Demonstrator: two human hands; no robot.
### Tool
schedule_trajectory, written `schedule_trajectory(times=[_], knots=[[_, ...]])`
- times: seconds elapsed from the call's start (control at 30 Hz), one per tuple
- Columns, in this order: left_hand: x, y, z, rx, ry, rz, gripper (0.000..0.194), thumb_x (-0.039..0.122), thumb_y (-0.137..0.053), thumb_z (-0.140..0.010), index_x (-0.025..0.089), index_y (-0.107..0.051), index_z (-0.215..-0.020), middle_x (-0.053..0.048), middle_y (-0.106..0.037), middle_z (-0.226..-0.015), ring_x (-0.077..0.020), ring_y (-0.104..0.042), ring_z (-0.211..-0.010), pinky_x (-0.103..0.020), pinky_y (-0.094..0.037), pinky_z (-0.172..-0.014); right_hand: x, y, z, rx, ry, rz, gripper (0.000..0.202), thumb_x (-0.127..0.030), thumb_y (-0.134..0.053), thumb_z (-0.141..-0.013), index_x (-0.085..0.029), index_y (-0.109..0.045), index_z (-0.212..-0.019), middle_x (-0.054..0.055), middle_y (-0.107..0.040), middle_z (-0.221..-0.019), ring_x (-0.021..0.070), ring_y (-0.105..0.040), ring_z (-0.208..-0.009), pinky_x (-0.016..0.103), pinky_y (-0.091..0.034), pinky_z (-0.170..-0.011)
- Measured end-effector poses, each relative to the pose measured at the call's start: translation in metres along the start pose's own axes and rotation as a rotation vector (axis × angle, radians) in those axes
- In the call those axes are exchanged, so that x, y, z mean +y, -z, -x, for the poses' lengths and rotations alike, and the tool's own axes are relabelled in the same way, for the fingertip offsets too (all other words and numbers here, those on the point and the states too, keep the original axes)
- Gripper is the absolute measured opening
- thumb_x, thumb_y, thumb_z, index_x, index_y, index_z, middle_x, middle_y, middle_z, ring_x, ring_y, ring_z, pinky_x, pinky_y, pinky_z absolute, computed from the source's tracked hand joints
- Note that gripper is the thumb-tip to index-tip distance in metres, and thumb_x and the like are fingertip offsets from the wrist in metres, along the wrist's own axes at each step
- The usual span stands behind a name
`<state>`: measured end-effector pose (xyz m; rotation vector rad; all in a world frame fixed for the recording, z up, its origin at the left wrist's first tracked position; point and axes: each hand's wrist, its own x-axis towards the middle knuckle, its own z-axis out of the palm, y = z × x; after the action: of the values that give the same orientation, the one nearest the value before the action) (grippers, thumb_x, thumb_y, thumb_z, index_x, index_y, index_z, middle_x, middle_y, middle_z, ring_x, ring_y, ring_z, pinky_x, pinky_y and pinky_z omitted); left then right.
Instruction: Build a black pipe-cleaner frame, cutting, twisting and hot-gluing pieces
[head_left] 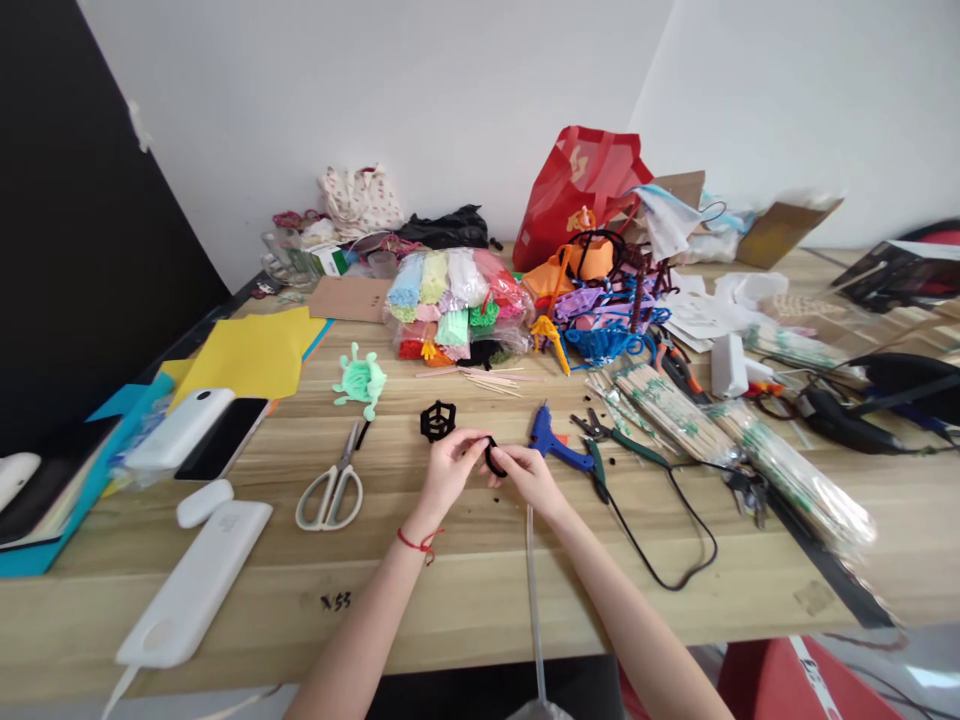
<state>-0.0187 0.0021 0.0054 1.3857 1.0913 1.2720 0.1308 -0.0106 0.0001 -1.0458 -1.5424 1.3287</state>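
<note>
Between my two hands, near the middle of the wooden table, is a small curved black piece (494, 457), probably fuzzy stem. My left hand (454, 462) pinches its left side with thumb and fingers. The fingers of my right hand (527, 474) close on its right side. Just beyond my left hand lies a black openwork shape (437, 421). A blue glue gun (559, 440) rests to the right of my right hand. White-handled scissors (331, 492) and a mint-green fuzzy figure (361, 381) lie to the left.
Green-handled pliers (637, 446) and packs of wooden sticks (679, 412) lie right. Bagged coloured stems (457, 305) and a red bag (574, 190) stand behind. A phone (222, 438), a white power strip (196, 583) and yellow sheets (255, 352) are left.
</note>
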Motion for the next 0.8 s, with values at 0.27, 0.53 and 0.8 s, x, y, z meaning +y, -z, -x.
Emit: schedule_trajectory(times=[0.27, 0.53, 0.8], knots=[[-0.0011, 0.0038, 0.0023, 0.045, -0.202, -0.227, 0.024, 0.027, -0.060, -0.080, 0.020, -0.067, -0.101, -0.007, -0.068, -0.095, -0.0168, -0.063, -0.084, -0.032, -0.051, -0.081, 0.0047, 0.0029, -0.0017, -0.012, -0.043, -0.008, 0.048, -0.058, -0.047, -0.083, -0.016, -0.059, -0.062, -0.003, -0.043, -0.045, 0.0086, -0.036, -0.042, 0.022, -0.029, -0.043], [-0.0003, 0.0026, -0.0003, 0.059, -0.071, -0.077, 0.029, 0.030, -0.069, -0.072, 0.016, -0.069, -0.097, -0.009, -0.071, -0.092, -0.0180, -0.065, -0.082, -0.032, -0.053, -0.080, 0.0015, 0.0052, -0.0004, 0.004, -0.051, -0.044, 0.047, -0.057, -0.049, -0.082, -0.015, -0.060, -0.062, -0.003, -0.044, -0.047, 0.0083, -0.035, -0.043, 0.023, -0.028, -0.045], [-0.0046, 0.0064, -0.0021, 0.016, -0.076, -0.057, 0.020, 0.032, -0.068, -0.073, 0.017, -0.073, -0.085, -0.008, -0.072, -0.090, -0.0195, -0.066, -0.083, -0.033, -0.054, -0.078, 0.0074, 0.0056, -0.0018, -0.022, -0.055, -0.043, 0.047, -0.058, -0.050, -0.080, -0.016, -0.060, -0.064, -0.002, -0.046, -0.049, 0.0097, -0.038, -0.047, 0.023, -0.031, -0.047]])
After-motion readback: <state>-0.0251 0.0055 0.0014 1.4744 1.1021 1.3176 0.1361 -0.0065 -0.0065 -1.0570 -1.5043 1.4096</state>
